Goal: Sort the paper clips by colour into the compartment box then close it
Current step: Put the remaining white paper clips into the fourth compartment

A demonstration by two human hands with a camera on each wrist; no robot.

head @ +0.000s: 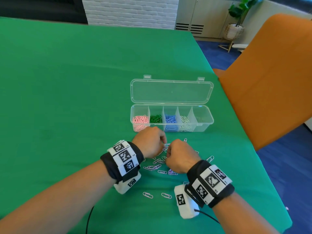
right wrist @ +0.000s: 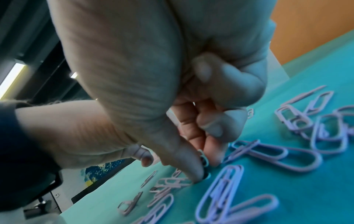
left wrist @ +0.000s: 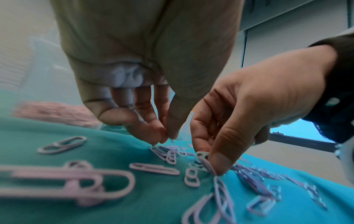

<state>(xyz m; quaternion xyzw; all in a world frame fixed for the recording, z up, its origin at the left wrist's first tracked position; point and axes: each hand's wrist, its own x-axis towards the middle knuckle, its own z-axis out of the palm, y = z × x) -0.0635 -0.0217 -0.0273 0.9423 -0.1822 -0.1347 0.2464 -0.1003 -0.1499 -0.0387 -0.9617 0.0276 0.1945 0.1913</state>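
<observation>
Both hands (head: 166, 150) pinch lilac clips (head: 162, 171) before the open box (head: 172, 118), orange chair (head: 270, 78) alongside.

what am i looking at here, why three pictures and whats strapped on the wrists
A person sorts paper clips with bare hands; no machine. The big picture comes from a head camera; the other two come from cameras on the wrist bands, looking along the fingers. On the green cloth sits an open compartment box with pink, green, blue and white clips sorted. Loose lilac clips lie nearer. The left hand and right hand each pinch clips from that pile.
</observation>
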